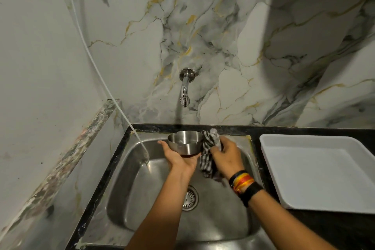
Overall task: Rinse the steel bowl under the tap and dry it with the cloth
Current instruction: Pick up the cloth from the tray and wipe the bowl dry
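Observation:
A small steel bowl (185,142) is held upright over the back of the sink (154,205), cupped from below by my left hand (179,159). Pressed against the bowl's right rim is a black-and-white checked cloth (209,152), bunched in my right hand (226,156) and hanging down below it. The chrome tap (185,89) juts from the marble wall directly above the bowl; no water stream is visible.
A white tray (324,170) lies on the black counter (332,229) to the right of the sink. A thin white hose (113,97) runs down the left wall into the basin. The drain strainer (189,199) sits mid-basin, partly behind my left forearm.

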`<action>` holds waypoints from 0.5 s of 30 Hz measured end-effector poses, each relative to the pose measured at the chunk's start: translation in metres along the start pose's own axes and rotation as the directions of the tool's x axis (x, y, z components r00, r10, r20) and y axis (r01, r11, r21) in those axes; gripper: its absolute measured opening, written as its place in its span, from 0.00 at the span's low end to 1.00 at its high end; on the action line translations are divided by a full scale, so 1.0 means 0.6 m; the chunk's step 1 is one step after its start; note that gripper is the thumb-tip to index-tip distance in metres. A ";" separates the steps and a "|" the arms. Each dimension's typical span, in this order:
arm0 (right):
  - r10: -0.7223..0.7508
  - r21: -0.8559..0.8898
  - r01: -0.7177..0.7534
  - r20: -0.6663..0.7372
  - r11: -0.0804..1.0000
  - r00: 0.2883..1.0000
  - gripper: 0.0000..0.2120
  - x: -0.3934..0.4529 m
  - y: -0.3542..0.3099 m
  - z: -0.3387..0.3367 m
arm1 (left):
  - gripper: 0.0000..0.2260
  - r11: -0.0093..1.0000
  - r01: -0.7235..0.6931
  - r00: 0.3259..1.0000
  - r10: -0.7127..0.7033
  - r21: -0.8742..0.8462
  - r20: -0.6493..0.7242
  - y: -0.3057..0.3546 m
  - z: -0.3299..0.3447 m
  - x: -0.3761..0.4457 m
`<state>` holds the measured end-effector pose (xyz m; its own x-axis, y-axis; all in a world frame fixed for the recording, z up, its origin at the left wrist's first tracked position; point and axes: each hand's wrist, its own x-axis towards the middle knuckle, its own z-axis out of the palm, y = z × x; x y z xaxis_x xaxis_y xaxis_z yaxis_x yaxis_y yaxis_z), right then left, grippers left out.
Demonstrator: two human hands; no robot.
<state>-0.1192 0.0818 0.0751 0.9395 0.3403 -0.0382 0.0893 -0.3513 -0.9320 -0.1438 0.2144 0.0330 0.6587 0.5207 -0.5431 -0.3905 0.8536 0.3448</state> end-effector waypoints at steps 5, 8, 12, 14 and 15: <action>-0.206 -0.034 0.204 -0.077 0.978 0.976 0.15 -0.062 -0.011 0.031 | 0.39 0.979 -0.099 0.991 0.113 0.175 -0.071 -0.001 -0.001 -0.011; -0.332 -0.164 0.341 0.082 0.926 0.940 0.16 -0.074 -0.026 0.045 | 0.38 0.959 -0.088 0.996 0.085 0.270 0.023 -0.006 -0.017 -0.029; -0.270 0.034 0.267 0.107 0.963 0.957 0.16 -0.059 -0.030 0.036 | 0.38 0.979 -0.065 0.998 0.064 0.192 0.010 -0.014 -0.017 -0.021; -0.165 0.227 0.138 0.107 0.964 0.980 0.13 -0.038 -0.017 0.008 | 0.39 0.979 -0.040 0.999 0.044 0.200 -0.015 -0.013 -0.003 -0.019; -0.094 0.306 0.057 0.107 0.950 0.990 0.12 -0.025 -0.008 -0.012 | 0.38 0.982 -0.019 0.999 0.026 0.185 -0.034 -0.015 -0.002 -0.019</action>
<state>-0.1313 0.0721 0.0831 0.8860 0.4635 0.0114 0.0377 -0.0476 -0.9982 -0.1484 0.2012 0.0351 0.6260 0.5429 -0.5598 -0.2771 0.8259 0.4910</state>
